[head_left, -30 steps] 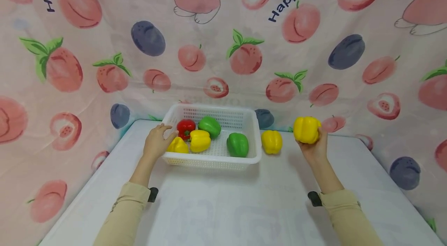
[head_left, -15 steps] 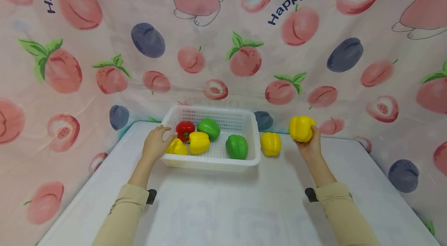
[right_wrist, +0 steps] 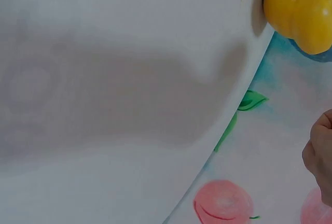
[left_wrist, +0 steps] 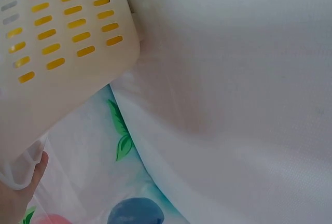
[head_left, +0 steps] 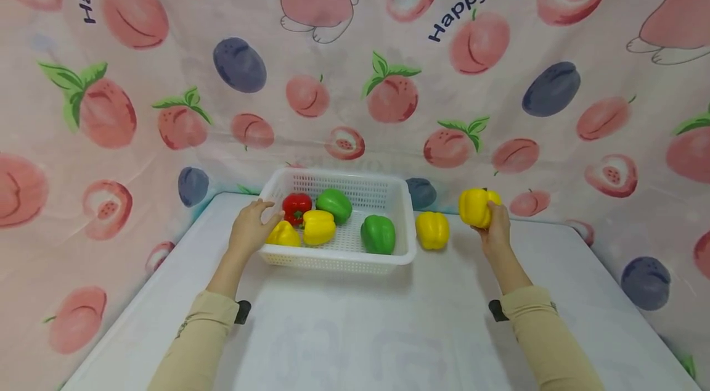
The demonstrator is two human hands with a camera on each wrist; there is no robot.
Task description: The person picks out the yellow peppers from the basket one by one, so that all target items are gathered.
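Near the back edge of the table, a white plastic basket [head_left: 338, 258] holds a red bell pepper [head_left: 296, 206], two green bell peppers [head_left: 378, 234] and two yellow ones [head_left: 318, 227]. My left hand [head_left: 249, 227] grips its left rim; a finger bends round that rim in the left wrist view. Raised off the table to the right, a yellow bell pepper [head_left: 474, 208] is held in my right hand [head_left: 496, 227], its stem up. The right wrist view catches only part of this hand [right_wrist: 319, 156], with the held pepper out of frame.
Another yellow bell pepper [head_left: 432, 230] stands on the table just right of the basket, between it and my right hand. The white tabletop [head_left: 355, 329] ends at a peach-print cloth [head_left: 333, 58] hanging behind and at both sides.
My right hand has shifted slightly left with the yellow bell pepper and turned it, so the stem now shows on top. The left hand stays on the basket rim.
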